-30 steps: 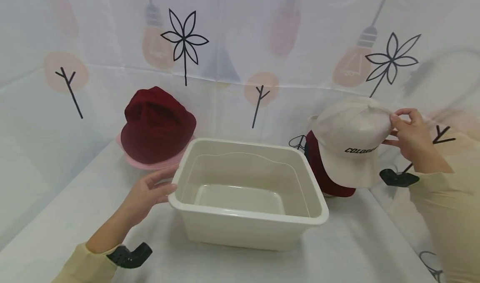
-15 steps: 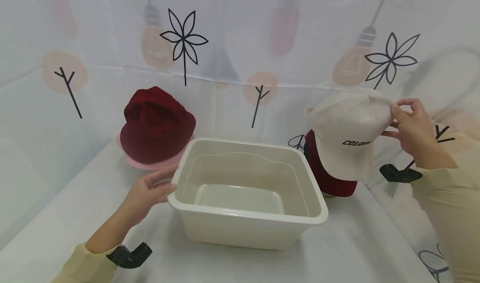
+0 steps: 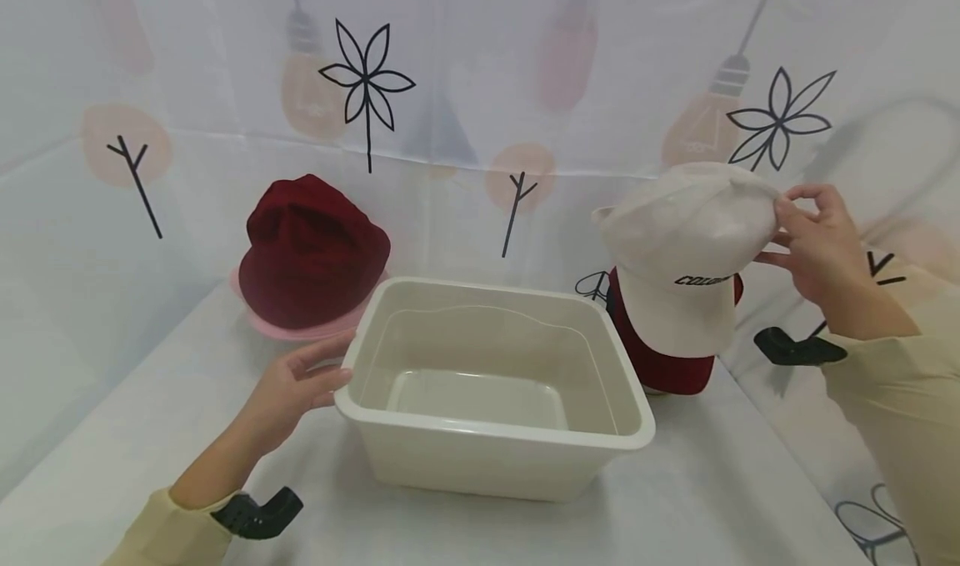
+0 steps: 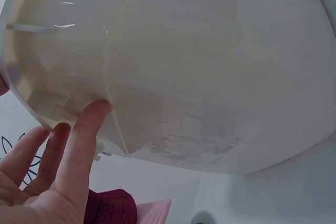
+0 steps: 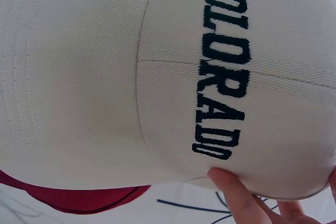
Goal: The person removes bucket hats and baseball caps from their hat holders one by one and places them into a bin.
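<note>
My right hand (image 3: 825, 253) pinches the side edge of a cream baseball cap (image 3: 686, 224) between thumb and fingers. The cap hangs brim down, and dark "COLORADO" lettering (image 5: 226, 66) crosses its front in the right wrist view. Behind and below it is a dark red cap (image 3: 671, 370), largely covered. At the middle of the table stands a cream plastic basin (image 3: 495, 458) with nothing inside. My left hand (image 3: 292, 391) holds the basin's left rim; the left wrist view has its fingers (image 4: 81, 156) against the outer wall under the rim and the thumb at the rim's edge.
Back left, a dark red hat (image 3: 315, 249) lies on top of a pink hat (image 3: 281, 330). A white cloth covers the table (image 3: 675, 499), and a printed curtain (image 3: 465, 91) hangs right behind.
My right hand has raised the cream cap and shifted it slightly left, so more of the dark red cap beneath shows. My left hand and the basin have stayed put.
</note>
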A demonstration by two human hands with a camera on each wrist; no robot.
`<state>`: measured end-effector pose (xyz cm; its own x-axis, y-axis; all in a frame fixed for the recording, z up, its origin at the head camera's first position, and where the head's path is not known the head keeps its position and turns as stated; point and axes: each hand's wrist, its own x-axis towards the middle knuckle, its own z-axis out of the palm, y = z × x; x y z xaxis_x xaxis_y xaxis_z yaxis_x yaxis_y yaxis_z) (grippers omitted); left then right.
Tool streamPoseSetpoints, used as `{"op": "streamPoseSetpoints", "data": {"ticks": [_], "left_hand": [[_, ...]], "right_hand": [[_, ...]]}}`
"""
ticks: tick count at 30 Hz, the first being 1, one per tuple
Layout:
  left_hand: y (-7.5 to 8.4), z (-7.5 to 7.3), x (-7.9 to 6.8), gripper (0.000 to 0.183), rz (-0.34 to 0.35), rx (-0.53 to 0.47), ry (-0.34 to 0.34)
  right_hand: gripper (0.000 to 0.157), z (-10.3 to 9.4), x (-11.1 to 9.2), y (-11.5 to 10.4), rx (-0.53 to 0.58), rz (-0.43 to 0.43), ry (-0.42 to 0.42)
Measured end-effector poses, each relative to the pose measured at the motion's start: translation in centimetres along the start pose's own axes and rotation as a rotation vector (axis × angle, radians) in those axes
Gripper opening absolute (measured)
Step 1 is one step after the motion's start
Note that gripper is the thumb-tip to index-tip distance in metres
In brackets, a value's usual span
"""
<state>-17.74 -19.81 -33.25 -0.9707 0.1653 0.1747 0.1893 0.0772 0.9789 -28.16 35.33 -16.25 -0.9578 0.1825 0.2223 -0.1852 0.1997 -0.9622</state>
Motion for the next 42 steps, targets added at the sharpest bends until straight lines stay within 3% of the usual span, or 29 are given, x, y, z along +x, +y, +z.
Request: {"op": "streamPoseSetpoints", "data": {"ticks": [13, 28, 42], "left_hand": [[-0.1, 0.0, 0.0, 0.056, -0.01, -0.016, -0.001], [-0.1, 0.0, -0.1, 0.056, -0.01, -0.011, 0.002], [-0.1, 0.0, -0.1, 0.056, -0.017, -0.01, 0.012]], "right_hand": [[0.042, 1.7, -1.1, -1.5, 0.058, -0.044, -0.089], [0.025, 5.3, -2.8, -2.6, 0.183, -0.176, -0.196], [0.018, 8.6, -3.6, -2.8, 0.297, -0.189, -0.28]]}}
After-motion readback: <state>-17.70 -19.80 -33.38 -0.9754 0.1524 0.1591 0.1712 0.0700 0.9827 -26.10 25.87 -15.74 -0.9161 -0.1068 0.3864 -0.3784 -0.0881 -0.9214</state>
